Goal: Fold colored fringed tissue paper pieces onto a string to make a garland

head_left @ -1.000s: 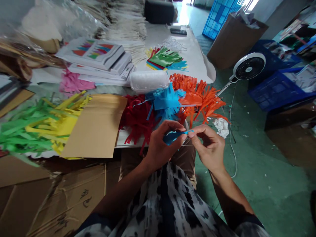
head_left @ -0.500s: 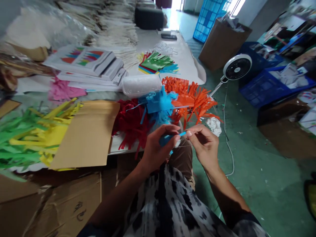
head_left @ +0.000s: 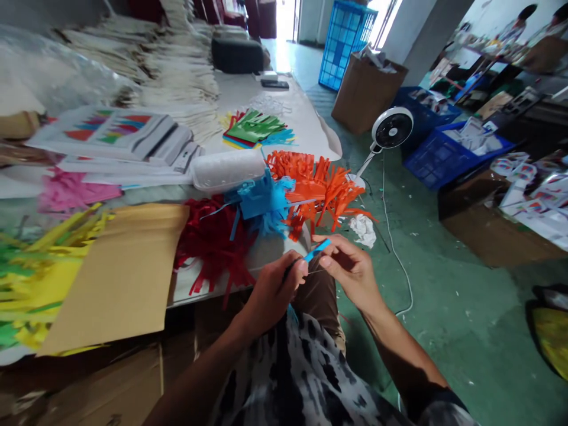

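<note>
My left hand (head_left: 277,287) is closed around a bright blue strip of tissue paper (head_left: 316,251), whose narrow end sticks out past the thumb, up and to the right. Facing it, my right hand (head_left: 352,269) has its fingers curled close to the strip's free end. A thin thread (head_left: 316,271) runs between the two hands and reaches the right thumb, where the fingers seem pinched on it. Just beyond my hands lie fringed tassel bundles on the table: dark red (head_left: 215,242), blue (head_left: 261,204) and orange (head_left: 315,183).
A brown card sheet (head_left: 119,266) overlaps yellow fringe (head_left: 53,278) on the left. Behind are a clear plastic tray (head_left: 228,168), printed sheets (head_left: 110,133) and green fringe (head_left: 260,127). A white fan (head_left: 393,129) stands right of the table, near blue crates (head_left: 452,151).
The view has swung right, so the table things sit further left. The blue strip now points more steeply upward and shows more length; my right fingertips have come off its end.
</note>
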`<state>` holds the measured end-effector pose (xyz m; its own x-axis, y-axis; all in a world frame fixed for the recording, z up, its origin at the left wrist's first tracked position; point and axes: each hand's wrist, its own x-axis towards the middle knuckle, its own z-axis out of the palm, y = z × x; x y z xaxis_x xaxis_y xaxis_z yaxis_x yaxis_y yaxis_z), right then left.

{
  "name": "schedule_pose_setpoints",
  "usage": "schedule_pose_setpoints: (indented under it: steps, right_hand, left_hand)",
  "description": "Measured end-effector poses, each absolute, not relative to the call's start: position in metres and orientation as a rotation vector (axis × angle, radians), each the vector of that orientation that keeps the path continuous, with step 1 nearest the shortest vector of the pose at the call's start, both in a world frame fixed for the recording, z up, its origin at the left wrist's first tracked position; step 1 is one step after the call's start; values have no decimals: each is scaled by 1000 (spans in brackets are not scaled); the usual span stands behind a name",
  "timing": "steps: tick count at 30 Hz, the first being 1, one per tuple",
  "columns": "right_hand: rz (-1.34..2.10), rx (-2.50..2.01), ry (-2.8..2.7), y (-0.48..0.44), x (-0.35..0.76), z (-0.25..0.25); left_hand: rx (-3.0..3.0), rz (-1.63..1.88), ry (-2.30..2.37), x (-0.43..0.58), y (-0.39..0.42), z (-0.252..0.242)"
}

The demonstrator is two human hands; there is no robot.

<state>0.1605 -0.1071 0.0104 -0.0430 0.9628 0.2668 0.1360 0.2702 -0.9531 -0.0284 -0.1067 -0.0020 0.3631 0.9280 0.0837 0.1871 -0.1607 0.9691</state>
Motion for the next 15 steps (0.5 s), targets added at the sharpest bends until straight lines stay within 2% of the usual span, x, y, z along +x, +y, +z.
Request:
schedule_pose_setpoints:
  steps: [4,6,11,15]
  right_hand:
    - [1131,-1064,-1417,-84,174,14]
    - [1043,-1055,-1286,-60,188,22]
    - [257,-916,-1211,3,220,50]
    - [-140,-1007,-1588,17,225,40]
  left_hand:
    - [1590,828,1021,-19,-102,-7]
    - [1573,741,1065,-19,-100,-10]
    - [1577,750,1088,-29,-99,-25]
    - [1613,789,1059,-39,-103,-18]
